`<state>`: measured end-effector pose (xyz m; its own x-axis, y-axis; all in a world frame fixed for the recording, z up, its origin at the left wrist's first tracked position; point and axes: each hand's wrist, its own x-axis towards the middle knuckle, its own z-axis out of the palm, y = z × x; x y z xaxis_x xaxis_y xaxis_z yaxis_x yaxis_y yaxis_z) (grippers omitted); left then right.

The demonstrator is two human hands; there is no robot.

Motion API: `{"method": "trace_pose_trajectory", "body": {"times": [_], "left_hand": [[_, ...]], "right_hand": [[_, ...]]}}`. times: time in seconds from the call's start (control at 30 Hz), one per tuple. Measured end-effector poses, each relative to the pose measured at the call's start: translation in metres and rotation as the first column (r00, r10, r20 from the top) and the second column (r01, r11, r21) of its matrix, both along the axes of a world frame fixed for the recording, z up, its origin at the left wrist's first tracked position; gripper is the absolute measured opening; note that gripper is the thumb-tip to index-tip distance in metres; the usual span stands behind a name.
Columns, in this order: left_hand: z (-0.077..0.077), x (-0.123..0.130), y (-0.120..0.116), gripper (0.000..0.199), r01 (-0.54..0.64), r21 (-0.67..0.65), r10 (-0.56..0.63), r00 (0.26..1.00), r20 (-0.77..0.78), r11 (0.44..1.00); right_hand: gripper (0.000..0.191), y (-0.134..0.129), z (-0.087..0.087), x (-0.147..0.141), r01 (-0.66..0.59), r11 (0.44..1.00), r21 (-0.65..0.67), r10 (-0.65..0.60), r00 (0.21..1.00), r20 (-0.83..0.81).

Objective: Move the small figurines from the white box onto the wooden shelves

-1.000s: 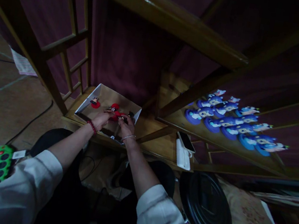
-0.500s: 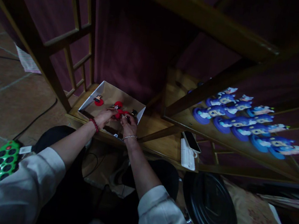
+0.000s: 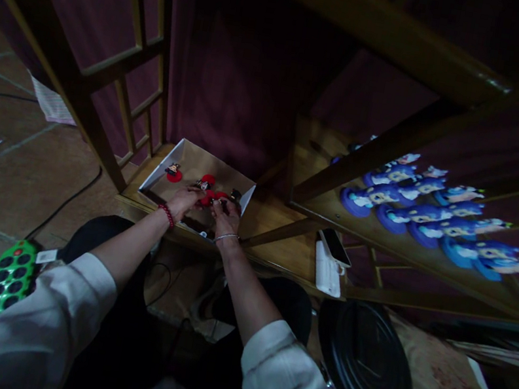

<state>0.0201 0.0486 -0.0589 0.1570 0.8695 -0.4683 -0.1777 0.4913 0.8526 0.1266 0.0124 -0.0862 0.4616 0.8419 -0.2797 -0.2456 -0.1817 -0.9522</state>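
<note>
Both of my hands reach into a shallow cardboard box (image 3: 206,154) with white outer walls. My left hand (image 3: 186,202), with a red bead bracelet, is closed at the fingertips around the left side of a small figurine with a red base (image 3: 209,198). My right hand (image 3: 226,219), wearing a thin light bracelet, pinches the same figurine from the right; fingers hide part of it. Just beyond my left fingers lies another red-based figurine (image 3: 206,181). A further figurine (image 3: 174,171) lies near the box's left wall. A small dark piece (image 3: 235,195) shows at the right wall.
Rows of blue figurines (image 3: 422,215) stand on a wooden shelf to the right. A phone (image 3: 335,246) rests on a white object (image 3: 326,273) at the bench's right end. A black round stool seat (image 3: 364,365) is at lower right. A green power strip (image 3: 9,279) lies on the floor.
The view has shifted slightly. Both hands stay in the box around the red-based figurine, with only small finger movements.
</note>
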Motion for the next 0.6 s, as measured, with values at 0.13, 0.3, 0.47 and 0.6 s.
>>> {"method": "trace_pose_trajectory", "body": {"times": [0.13,0.3,0.47,0.6], "left_hand": [[0.0012,-0.0002,-0.0018,0.014,0.002,-0.002,-0.002,1.0,0.012,1.0],[0.0012,-0.0017,-0.003,0.02,0.01,0.041,-0.011,1.0,0.027,0.999],[0.0005,-0.0042,-0.003,0.027,0.008,0.07,-0.009,1.0,0.02,0.998],[0.0016,-0.0049,-0.0033,0.028,0.013,0.061,-0.015,0.999,0.029,0.998]], "right_hand": [[0.031,0.0,-0.0006,-0.0001,0.016,1.0,0.003,-0.016,0.999,0.035],[0.03,-0.0001,0.0009,-0.0009,0.026,0.999,0.024,-0.026,0.999,-0.034],[0.029,0.0003,0.0015,-0.0011,0.027,0.999,0.023,-0.025,0.996,-0.084],[0.029,0.0004,0.0012,-0.0012,0.032,0.999,0.024,-0.029,0.995,-0.091]]}}
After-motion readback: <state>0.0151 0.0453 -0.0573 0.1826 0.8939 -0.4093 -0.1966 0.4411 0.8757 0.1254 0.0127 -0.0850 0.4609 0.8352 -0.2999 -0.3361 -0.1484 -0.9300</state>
